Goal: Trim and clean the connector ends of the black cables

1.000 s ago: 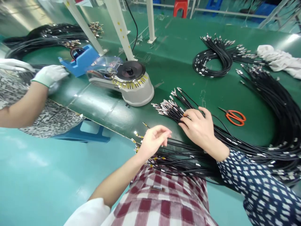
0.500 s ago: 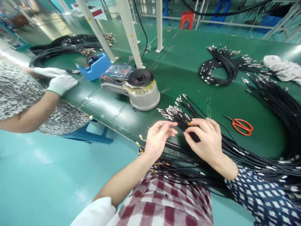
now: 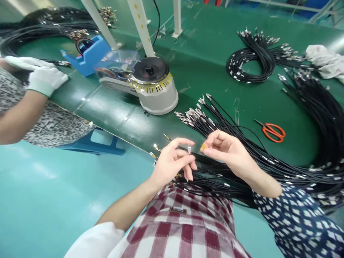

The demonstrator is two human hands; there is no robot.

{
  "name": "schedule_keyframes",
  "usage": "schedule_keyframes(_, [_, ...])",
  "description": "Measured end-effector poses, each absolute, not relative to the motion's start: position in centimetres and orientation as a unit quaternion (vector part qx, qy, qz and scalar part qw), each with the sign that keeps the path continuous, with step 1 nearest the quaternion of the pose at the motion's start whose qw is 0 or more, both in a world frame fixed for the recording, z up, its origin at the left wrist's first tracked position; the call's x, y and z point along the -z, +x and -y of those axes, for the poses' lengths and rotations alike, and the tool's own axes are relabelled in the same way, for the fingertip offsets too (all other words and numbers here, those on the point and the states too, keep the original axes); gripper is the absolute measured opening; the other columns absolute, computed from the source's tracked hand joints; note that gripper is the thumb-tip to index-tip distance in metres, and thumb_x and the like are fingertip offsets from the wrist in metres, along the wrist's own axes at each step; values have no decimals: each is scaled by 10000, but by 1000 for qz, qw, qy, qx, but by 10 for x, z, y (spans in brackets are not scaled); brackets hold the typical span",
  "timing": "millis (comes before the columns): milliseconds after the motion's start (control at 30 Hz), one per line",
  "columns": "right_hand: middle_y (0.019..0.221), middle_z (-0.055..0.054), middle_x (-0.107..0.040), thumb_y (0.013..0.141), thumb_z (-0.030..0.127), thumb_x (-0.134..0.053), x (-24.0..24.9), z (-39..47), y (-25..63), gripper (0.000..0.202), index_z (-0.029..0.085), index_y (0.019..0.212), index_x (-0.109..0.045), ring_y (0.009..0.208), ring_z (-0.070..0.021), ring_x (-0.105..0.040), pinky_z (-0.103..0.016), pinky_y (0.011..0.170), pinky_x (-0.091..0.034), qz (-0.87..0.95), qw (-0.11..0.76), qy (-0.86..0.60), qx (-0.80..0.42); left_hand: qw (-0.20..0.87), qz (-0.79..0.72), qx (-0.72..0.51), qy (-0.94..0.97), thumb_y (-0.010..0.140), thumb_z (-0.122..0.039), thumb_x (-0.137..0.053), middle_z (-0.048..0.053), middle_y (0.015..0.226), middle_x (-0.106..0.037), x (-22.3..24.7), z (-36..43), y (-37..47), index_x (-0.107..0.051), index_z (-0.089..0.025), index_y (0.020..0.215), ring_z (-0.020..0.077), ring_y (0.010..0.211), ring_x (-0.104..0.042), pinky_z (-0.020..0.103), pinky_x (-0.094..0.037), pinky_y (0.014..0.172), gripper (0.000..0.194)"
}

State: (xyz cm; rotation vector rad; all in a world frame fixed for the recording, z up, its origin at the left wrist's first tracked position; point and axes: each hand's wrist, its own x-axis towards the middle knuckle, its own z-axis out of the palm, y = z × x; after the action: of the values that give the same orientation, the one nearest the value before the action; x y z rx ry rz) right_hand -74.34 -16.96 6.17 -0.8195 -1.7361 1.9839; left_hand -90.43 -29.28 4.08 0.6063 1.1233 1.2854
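My left hand [image 3: 174, 161] is closed in a pinch, with a small silver cable connector [image 3: 189, 148] upright between index finger and thumb. Just to its right, my right hand [image 3: 228, 150] pinches a small piece of yellow tape [image 3: 202, 147] between thumb and fingertips. The two sets of fingertips are close but apart. Behind them a bundle of black cables [image 3: 223, 130] lies on the green table, its silver connector ends fanned toward the tape dispenser. More black cables [image 3: 215, 179] run beneath my hands along the table edge, some with yellow tags at their ends.
A round tape dispenser [image 3: 158, 96] with yellow strips stands ahead. Orange-handled scissors [image 3: 272, 132] lie at right, near coiled cables [image 3: 249, 70] and a white cloth [image 3: 326, 61]. At left are a blue tape holder [image 3: 92, 55] and a co-worker's gloved hands [image 3: 45, 79].
My right hand has lifted off the cable bundle and now pinches the yellow tape in front of it. My left hand has turned, bringing the connector into clear sight. The view has tilted down.
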Motion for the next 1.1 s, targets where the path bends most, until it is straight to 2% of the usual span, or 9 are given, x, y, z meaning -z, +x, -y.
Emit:
schedule_keyframes(200, [820,-23,-687,753,360,-792,-56,174,-754,296,196,869,-573,745,-157,-630,-323,736,-529,647,176,-282,-686,603,-508,-559,258,838,-329,-708,7,667,-697,-38,296,-903,-568,-171,1112,161,452,-666,230,-542,439,345])
schedule_keyframes(433, [875,1,-688,883,191,-647,-70,176,-750,138,227,980,-556,828,-162,-662,-322,816,-492,809,169,-229,-515,580,-520,-566,270,817,-294,-730,5,668,-676,-42,293,-906,-646,-127,1077,147,466,-664,238,-555,459,321])
schedule_keyframes(567, [894,15,-710,879,123,-623,-77,179,-750,156,238,967,-562,838,-169,-672,-351,856,-419,884,155,-206,-389,567,-531,-563,282,822,-292,-724,-2,631,-663,-46,289,-905,-653,-126,966,136,436,-643,222,-530,428,232])
schedule_keyframes(667, [895,23,-712,860,91,-622,-78,182,-751,188,237,958,-557,830,-164,-670,-350,855,-398,899,162,-200,-355,550,-545,-564,287,822,-268,-723,-7,607,-658,-48,289,-904,-628,-136,848,120,415,-625,203,-508,415,165])
schedule_keyframes(767, [855,22,-708,854,110,-624,-75,181,-752,168,231,941,-548,805,-158,-666,-344,850,-421,872,174,-222,-401,545,-546,-567,289,833,-253,-712,-10,598,-655,-47,290,-903,-611,-138,790,108,403,-614,187,-488,407,158])
schedule_keyframes(833, [864,0,-717,867,171,-617,-69,179,-753,137,223,968,-540,803,-164,-670,-336,818,-468,805,172,-255,-507,548,-534,-578,282,849,-259,-697,-12,608,-656,-44,290,-903,-609,-140,790,102,395,-607,183,-475,397,159])
schedule_keyframes(933, [991,-57,-717,881,278,-602,-59,175,-755,144,197,999,-582,858,-177,-667,-326,797,-512,680,193,-311,-635,556,-515,-601,253,860,-267,-686,-16,616,-650,-39,289,-904,-596,-140,780,95,385,-591,180,-459,383,175])
schedule_keyframes(1000, [1014,-62,-708,891,336,-587,-54,176,-757,185,183,978,-643,877,-178,-653,-321,816,-506,649,209,-337,-649,562,-508,-609,234,852,-264,-695,-17,611,-646,-37,288,-905,-590,-136,775,93,380,-582,178,-452,377,182])
schedule_keyframes(1100, [941,-47,-718,882,415,-606,-52,183,-760,265,183,967,-704,864,-186,-645,-310,774,-489,662,193,-341,-639,566,-504,-615,219,840,-260,-708,-15,604,-645,-36,287,-906,-591,-131,793,96,377,-581,175,-446,373,180])
